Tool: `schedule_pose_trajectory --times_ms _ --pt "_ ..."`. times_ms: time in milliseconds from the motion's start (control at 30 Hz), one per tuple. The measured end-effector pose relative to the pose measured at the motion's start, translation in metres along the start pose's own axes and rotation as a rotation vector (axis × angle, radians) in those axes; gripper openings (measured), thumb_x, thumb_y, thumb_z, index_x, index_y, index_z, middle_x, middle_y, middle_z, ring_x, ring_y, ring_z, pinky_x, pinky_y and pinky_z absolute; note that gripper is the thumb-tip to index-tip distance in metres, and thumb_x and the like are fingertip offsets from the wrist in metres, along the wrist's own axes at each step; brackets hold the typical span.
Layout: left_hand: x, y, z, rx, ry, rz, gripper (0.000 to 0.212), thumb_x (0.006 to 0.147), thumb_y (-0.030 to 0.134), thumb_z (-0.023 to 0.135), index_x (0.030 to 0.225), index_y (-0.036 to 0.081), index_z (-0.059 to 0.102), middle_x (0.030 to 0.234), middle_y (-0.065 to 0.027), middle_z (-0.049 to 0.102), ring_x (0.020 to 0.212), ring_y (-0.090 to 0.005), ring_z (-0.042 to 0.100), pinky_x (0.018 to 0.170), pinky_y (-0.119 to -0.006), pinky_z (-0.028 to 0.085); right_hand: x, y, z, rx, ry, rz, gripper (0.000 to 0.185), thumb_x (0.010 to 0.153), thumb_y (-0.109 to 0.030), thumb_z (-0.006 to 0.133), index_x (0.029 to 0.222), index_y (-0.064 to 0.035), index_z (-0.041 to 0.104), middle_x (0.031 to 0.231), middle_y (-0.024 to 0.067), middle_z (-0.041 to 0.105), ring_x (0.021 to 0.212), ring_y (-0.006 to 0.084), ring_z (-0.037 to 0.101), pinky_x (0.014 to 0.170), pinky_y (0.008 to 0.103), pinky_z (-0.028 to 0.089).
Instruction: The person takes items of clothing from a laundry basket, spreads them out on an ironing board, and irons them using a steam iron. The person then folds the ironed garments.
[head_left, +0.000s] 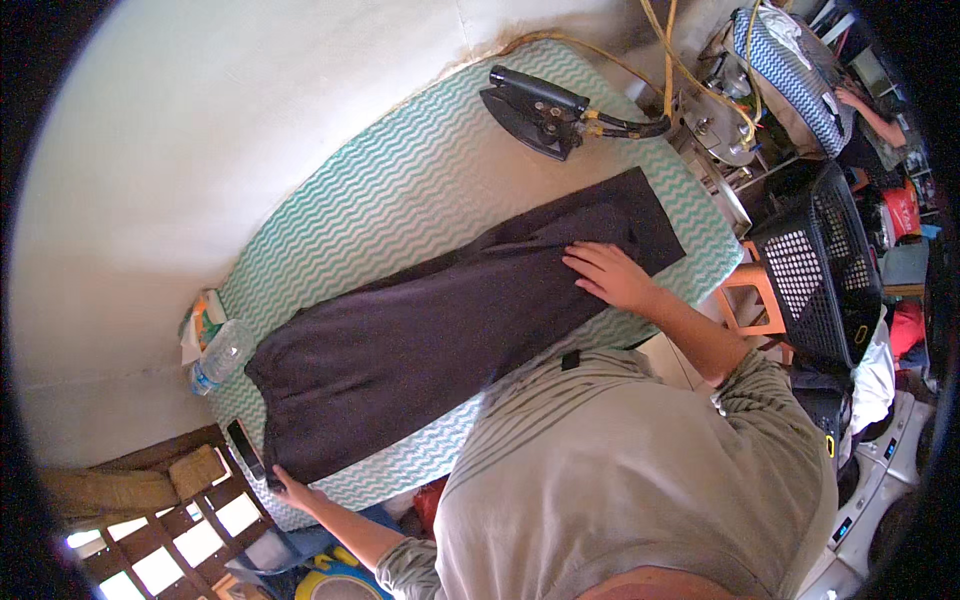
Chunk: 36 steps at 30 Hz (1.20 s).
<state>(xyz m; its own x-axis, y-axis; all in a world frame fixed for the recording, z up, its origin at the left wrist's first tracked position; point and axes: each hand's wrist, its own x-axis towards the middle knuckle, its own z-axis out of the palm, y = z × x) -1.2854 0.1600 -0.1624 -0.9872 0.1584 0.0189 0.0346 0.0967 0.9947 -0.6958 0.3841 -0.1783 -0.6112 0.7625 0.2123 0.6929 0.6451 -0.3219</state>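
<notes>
A dark pair of trousers (420, 330), folded lengthwise, lies slantwise across the ironing table's green-and-white zigzag cover (360, 217). Shallow creases run along the fabric. My right hand (607, 276) rests flat on the trousers near their right end, fingers slightly spread. At the lower left corner, my left hand (294, 489) pinches the edge of the fabric; some of its fingers are hidden. Beyond the trousers, near the back of the table, sits a black iron (534, 112) with a dark handle and cables leading off to the right.
At the table's left end are a clear plastic bottle (223, 356), a packet (202, 322) and a phone (246, 448). A black plastic basket (817, 262) stands on an orange stool (752, 300) to the right. Yellowish hoses (670, 60) hang behind. Another person's arm (874, 116) is at a blue zigzag-covered table (787, 86).
</notes>
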Motion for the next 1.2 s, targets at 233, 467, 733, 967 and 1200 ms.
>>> schedule_pose_trajectory --times_ms 233,467,733,967,1200 --pt "-0.055 -0.014 0.055 0.841 0.243 0.781 0.061 0.074 0.036 0.064 0.118 0.0 0.041 0.108 -0.0186 0.051 0.097 -0.036 0.048 0.084 -0.045 0.038 -0.024 0.039 -0.023 0.469 0.573 0.742 0.023 0.084 -0.018 0.05 0.099 -0.0002 0.054 0.087 0.0145 0.058 0.074 0.0233 0.058 0.068 0.0298 0.045" --pt "-0.254 0.076 0.221 0.173 -0.925 0.635 0.015 0.082 0.011 0.055 0.092 -0.001 0.057 0.088 -0.011 0.059 0.08 -0.0192 0.055 0.074 -0.031 0.044 -0.013 0.032 -0.004 0.586 0.105 0.801 0.031 0.078 -0.024 0.059 0.096 0.001 0.053 0.083 0.0154 0.059 0.068 0.0242 0.058 0.062 0.0319 0.046" --pt "-0.35 0.057 0.267 -0.09 -1.691 -0.181 0.019 0.081 0.014 0.058 0.09 0.003 0.046 0.081 -0.0044 0.049 0.067 -0.01 0.051 0.051 -0.024 0.047 0.001 -0.086 -0.038 0.431 0.49 0.376 0.021 0.075 -0.009 0.06 0.09 0.0022 0.051 0.082 0.0144 0.055 0.07 0.0241 0.058 0.061 0.0297 0.045" --pt "-0.363 0.057 0.256 -0.358 -1.283 -0.603 0.011 0.081 -0.001 0.05 0.084 0.005 0.042 0.075 -0.0002 0.041 0.065 -0.0068 0.041 0.058 -0.022 0.039 -0.019 -0.081 -0.024 1.247 0.498 0.735 0.019 0.079 -0.012 0.059 0.091 0.0 0.05 0.079 0.0038 0.052 0.068 0.0092 0.052 0.06 0.0229 0.042" --pt "-0.37 0.074 0.245 -0.394 -1.328 0.036 0.025 0.073 -0.012 0.044 0.088 0.007 0.038 0.079 -0.0001 0.039 0.07 -0.0075 0.039 0.062 -0.019 0.033 -0.004 -0.066 -0.03 0.943 0.422 0.795 0.016 0.08 -0.012 0.058 0.09 -0.0037 0.05 0.077 0.0005 0.051 0.067 0.0099 0.052 0.065 0.0249 0.045"
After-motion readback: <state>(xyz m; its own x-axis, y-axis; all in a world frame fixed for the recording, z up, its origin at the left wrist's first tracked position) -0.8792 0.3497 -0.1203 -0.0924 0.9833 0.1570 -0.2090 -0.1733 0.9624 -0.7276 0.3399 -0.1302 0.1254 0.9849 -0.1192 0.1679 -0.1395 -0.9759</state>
